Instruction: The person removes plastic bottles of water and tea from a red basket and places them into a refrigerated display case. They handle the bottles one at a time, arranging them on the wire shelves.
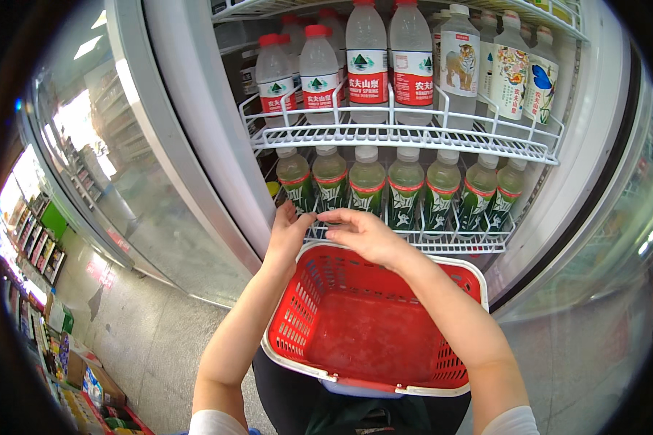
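Observation:
My left hand (pixel 289 230) is raised at the front of the lower wire shelf (pixel 441 243), near the leftmost green drink bottles (pixel 295 178). Close to its fingertips is my right hand (pixel 359 231), fingers spread and slightly curled. Neither hand holds a bottle; whether the fingertips touch the bottles or the shelf wire I cannot tell. Below both hands a red plastic shopping basket (pixel 370 337) with a pale rim rests against my body, with nothing in it. A row of green bottles with white caps stands behind the shelf's wire front.
Above, another white wire shelf (pixel 408 136) holds red-capped water bottles (pixel 366 70) and patterned-label bottles (pixel 460 65). Glass doors (pixel 136 179) stand on both sides of the cooler opening. Boxes (pixel 100 383) and stocked shelves line the floor (pixel 158 337) at the left.

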